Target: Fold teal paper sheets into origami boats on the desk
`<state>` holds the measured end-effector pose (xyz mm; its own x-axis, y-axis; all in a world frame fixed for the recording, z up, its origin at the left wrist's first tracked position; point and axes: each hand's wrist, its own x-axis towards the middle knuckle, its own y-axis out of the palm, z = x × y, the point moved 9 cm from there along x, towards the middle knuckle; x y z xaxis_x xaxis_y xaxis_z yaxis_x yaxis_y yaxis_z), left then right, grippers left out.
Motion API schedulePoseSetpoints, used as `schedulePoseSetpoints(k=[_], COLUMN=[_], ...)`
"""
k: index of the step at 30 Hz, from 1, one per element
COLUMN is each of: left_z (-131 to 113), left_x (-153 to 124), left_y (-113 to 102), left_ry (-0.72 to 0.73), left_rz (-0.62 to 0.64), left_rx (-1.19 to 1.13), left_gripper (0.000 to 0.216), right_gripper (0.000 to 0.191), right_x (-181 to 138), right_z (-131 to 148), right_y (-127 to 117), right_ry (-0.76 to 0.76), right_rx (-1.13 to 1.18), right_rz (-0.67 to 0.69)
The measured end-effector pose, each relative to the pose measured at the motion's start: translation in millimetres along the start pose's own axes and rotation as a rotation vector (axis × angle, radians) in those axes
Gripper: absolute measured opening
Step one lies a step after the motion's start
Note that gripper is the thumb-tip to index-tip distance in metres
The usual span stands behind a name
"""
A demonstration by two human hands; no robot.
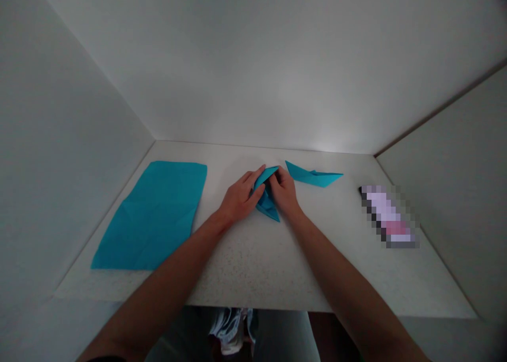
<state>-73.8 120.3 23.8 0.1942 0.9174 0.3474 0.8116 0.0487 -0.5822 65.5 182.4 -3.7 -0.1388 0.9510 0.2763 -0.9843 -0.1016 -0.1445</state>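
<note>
A partly folded piece of blue paper [268, 201] lies at the middle of the white table [253, 267]. My left hand [240, 195] rests on its left side, fingers stretched over the fold and pressing it. My right hand [284, 192] grips its right side, fingers curled and pinching the paper's upper edge. Both hands touch the same piece.
A stack of flat blue paper sheets [154, 214] lies at the left of the table. A finished folded blue paper shape [311, 176] sits behind my right hand. A blurred-out flat object [388, 215] lies at the right. White walls enclose the table on three sides.
</note>
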Motion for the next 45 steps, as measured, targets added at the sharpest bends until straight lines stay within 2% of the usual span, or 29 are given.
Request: schedulePoseSetpoints(k=[4,10,14,19,27,33,36,39,42,45], left_z=[3,18,24,26,23,44,44,42,38,34], left_x=[1,1,0,1,4,3,4,5,5,5], left_y=[-3,1,-3,-6,-13,-6,0,0,-4,-6], left_ry=[-0.025,-0.103,-0.157,-0.201,-0.178,-0.317,-0.312,-0.303,-0.295,-0.256], left_rz=[-0.026,-0.058,-0.116,-0.150,-0.225,-0.205,-0.150,-0.141,-0.140,-0.103], left_rx=[0.043,0.002,-0.066,-0.167,-0.269,-0.356,-0.401,-0.416,-0.351,-0.238], left_gripper=[0.060,0.066,0.062,0.056,0.058,0.057,0.051,0.039,0.025,0.025], right_gripper=[0.028,0.040,0.045,0.041,0.038,0.036,0.025,0.024,0.025,0.026], right_x=[3,4,4,4,3,3,2,3,5,6], right_z=[-4,-5,-3,0,3,10,9,5,4,6], right_y=[-3,1,0,2,0,-2,2,0,-3,-4], right_ry=[0.018,0.018,0.018,0.035,0.014,-0.042,-0.033,-0.018,-0.019,-0.033], right_rx=[0.058,0.087,0.099,0.063,0.031,-0.001,-0.030,-0.030,0.005,0.030], right_rz=[-0.042,-0.007,-0.019,-0.003,-0.025,-0.029,0.017,0.002,-0.035,-0.045])
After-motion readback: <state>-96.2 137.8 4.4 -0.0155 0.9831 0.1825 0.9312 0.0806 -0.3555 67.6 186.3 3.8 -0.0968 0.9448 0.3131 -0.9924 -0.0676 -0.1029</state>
